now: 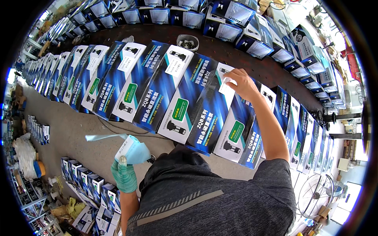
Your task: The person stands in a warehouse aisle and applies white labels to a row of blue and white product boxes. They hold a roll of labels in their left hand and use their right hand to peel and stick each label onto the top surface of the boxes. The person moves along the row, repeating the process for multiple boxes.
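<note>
**Labels going onto the row of boxes**

Long dark workbench (236, 55) carries a leaning row of blue and white cardboard boxes (157, 90). Boxes to the left already show a small white label; further right I cannot tell. Right hand (240, 83) presses a white sticker (228, 80) on one box. Gloved left hand (124, 176) grips a pale blue label strip (132, 149). Small far round tub (187, 41) holds dark pieces.

- Bright, even daylight, strongest at the blown-out right edge
- Glare on the glossy boxes (179, 106) mid-frame
- Soft, faint shadows
- Fisheye bends the rows; black corners
- Rim details small, slightly blurred
</note>
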Demonstrator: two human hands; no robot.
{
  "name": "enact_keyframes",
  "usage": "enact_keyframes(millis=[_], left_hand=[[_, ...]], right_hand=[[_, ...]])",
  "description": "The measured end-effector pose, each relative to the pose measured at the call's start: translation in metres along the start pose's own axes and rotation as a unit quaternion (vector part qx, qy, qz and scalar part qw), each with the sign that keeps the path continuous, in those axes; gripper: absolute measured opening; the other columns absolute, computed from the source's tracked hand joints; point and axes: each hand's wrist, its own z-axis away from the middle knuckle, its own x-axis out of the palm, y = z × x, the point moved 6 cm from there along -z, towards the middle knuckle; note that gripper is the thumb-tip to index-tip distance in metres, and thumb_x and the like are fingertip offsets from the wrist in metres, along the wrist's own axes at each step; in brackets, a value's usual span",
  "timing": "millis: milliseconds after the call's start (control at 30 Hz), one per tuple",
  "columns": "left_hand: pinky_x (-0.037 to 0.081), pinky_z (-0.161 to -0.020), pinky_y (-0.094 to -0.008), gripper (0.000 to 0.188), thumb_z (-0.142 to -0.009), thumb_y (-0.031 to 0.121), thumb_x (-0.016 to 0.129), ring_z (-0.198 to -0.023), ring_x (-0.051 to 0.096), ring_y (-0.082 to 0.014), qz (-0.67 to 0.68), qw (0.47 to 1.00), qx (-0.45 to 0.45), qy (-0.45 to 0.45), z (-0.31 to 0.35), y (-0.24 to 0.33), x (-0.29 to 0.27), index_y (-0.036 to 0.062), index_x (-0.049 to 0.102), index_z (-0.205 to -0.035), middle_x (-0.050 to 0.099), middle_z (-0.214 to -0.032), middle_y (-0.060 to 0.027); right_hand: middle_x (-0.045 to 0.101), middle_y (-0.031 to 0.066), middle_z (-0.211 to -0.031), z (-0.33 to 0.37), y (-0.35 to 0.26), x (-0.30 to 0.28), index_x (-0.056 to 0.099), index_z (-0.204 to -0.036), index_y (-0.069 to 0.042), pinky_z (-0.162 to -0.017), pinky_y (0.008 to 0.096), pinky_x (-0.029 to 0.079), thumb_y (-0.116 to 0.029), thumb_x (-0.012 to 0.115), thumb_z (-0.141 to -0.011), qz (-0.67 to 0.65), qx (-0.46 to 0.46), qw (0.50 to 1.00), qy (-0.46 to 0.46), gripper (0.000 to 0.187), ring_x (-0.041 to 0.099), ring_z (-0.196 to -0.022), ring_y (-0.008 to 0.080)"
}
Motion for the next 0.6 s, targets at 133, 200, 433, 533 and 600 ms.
enact_keyframes(millis=[133,200,433,533,600], left_hand=[[0.048,-0.105,-0.0407,0.054,-0.099,0.035,0.072,-0.115,0.065,-0.0233,0.000,1.000,-0.012,-0.006,0.002,-0.003,0.008,-0.0078,0.067,-0.131,0.071,-0.123,-0.0137],[0.048,-0.106,-0.0405,0.054,-0.098,0.034,0.073,-0.116,0.065,-0.0234,0.015,1.000,-0.007,-0.010,0.005,-0.002,0.014,-0.0084,0.067,-0.132,0.071,-0.124,-0.0142],[0.049,-0.105,-0.0394,0.047,-0.096,0.023,0.072,-0.117,0.066,-0.0234,0.022,0.994,0.009,-0.109,0.014,0.017,0.053,-0.0076,0.066,-0.131,0.070,-0.129,-0.0156],[0.051,-0.098,-0.0351,0.046,-0.095,0.020,0.071,-0.109,0.068,-0.0206,0.013,0.989,0.000,-0.150,0.018,0.005,0.054,-0.0066,0.066,-0.132,0.072,-0.123,-0.0130],[0.050,-0.097,-0.0310,0.044,-0.096,0.018,0.070,-0.109,0.066,-0.0164,0.041,0.984,-0.009,-0.175,0.024,0.007,0.061,-0.0066,0.067,-0.133,0.073,-0.123,-0.0108]], right_hand=[[0.072,0.0112,-0.114,0.009,0.012,-0.005,0.071,-0.129,-0.011,-0.087,0.0368,0.060,-0.009,0.071,-0.097,-0.023,0.059,0.994,0.087,0.031,0.074,-0.097,0.0248],[0.075,0.0162,-0.113,0.016,0.029,0.022,0.068,-0.129,0.000,-0.080,0.0328,0.064,-0.008,0.064,-0.101,-0.327,0.243,0.913,-0.021,0.030,0.077,-0.092,0.0247],[0.072,0.0218,-0.122,0.008,0.058,0.037,0.048,-0.143,0.003,-0.092,0.0410,0.065,-0.006,0.054,-0.106,-0.672,0.309,0.651,0.172,0.039,0.073,-0.113,0.0363],[0.072,0.0167,-0.120,0.015,0.046,0.021,0.059,-0.133,0.003,-0.089,0.0348,0.062,-0.006,0.054,-0.106,-0.547,0.282,0.755,0.227,0.029,0.072,-0.104,0.0237],[0.073,0.0119,-0.114,0.016,-0.014,0.015,0.066,-0.124,0.003,-0.084,0.0307,0.057,-0.007,0.057,-0.105,-0.522,0.204,0.808,0.180,0.023,0.068,-0.092,0.0164]])
